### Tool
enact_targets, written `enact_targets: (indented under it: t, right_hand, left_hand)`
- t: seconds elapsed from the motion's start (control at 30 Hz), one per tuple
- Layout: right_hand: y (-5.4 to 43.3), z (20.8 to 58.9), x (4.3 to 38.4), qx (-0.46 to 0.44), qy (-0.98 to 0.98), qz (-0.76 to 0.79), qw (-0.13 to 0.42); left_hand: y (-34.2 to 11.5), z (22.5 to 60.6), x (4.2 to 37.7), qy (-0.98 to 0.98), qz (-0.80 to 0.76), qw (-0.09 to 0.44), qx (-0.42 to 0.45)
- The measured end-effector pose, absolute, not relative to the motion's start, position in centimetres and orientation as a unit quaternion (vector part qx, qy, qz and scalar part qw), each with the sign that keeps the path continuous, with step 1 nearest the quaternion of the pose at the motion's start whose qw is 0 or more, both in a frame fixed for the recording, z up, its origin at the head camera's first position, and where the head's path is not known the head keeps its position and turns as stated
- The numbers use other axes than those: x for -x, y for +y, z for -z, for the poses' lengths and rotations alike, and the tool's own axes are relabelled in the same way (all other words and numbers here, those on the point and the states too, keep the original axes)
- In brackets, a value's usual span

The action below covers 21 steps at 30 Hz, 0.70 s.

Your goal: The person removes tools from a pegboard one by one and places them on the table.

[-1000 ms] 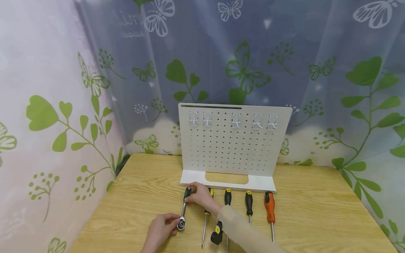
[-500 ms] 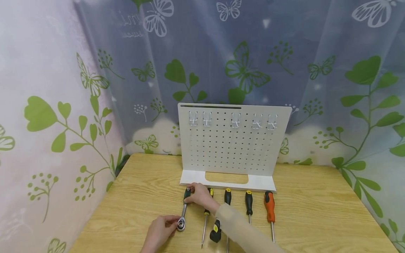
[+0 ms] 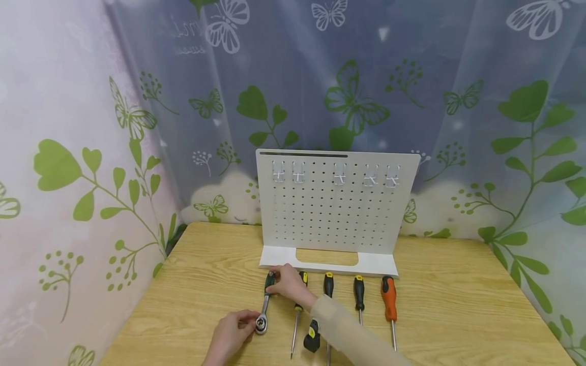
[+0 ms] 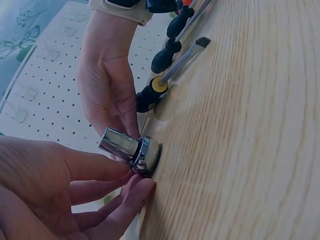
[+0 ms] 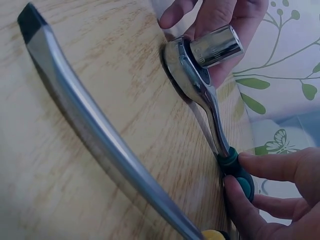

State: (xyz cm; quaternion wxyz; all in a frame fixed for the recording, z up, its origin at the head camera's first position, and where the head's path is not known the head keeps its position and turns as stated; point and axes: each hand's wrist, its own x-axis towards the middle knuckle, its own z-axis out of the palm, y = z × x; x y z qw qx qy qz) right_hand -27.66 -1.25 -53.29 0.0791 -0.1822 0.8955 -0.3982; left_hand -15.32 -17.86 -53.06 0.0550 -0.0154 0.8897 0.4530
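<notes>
A ratchet wrench (image 3: 266, 303) with a dark green handle and a chrome head lies on the wooden table, left of the row of screwdrivers. A socket (image 5: 220, 46) is fitted on its head and points up from the table. My left hand (image 3: 231, 333) pinches the ratchet head between thumb and fingers; in the left wrist view its fingertips (image 4: 137, 192) are right at the head's edge. With thumb and fingers on either side, my right hand (image 3: 290, 284) holds the green handle. The nearest screwdriver (image 3: 296, 317), black and yellow, lies partly under the right hand and forearm.
Behind the tools stands a white pegboard (image 3: 334, 213) with several clear hooks (image 3: 340, 174) along its top. Two black screwdrivers (image 3: 359, 292) and an orange-handled screwdriver (image 3: 389, 299) lie to the right. A patterned curtain (image 3: 293, 76) surrounds the table (image 3: 448, 305).
My left fingertips have drawn slightly left, so more of the ratchet head shows. The right hand keeps its place on the handle, and the wrench stays nearly where it was.
</notes>
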Motion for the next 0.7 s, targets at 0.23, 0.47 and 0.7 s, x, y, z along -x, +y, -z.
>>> enact_targets:
  t: [0.23,0.47,0.7]
  right_hand:
    - [-1.2,53.2,27.6,0.175,0.898,0.397,0.074]
    - [-0.6,52.8,27.5,0.166,0.890,0.421,0.064]
    - [1.0,52.2,26.9,0.152,0.804,0.573,0.046]
  left_hand:
    - [-17.9,53.4,15.4,0.889,-0.455,0.050,0.016]
    - [-17.9,53.8,15.8,0.889,-0.456,0.036,0.026]
    - [-18.4,54.0,16.2,0.896,-0.443,-0.007,0.022]
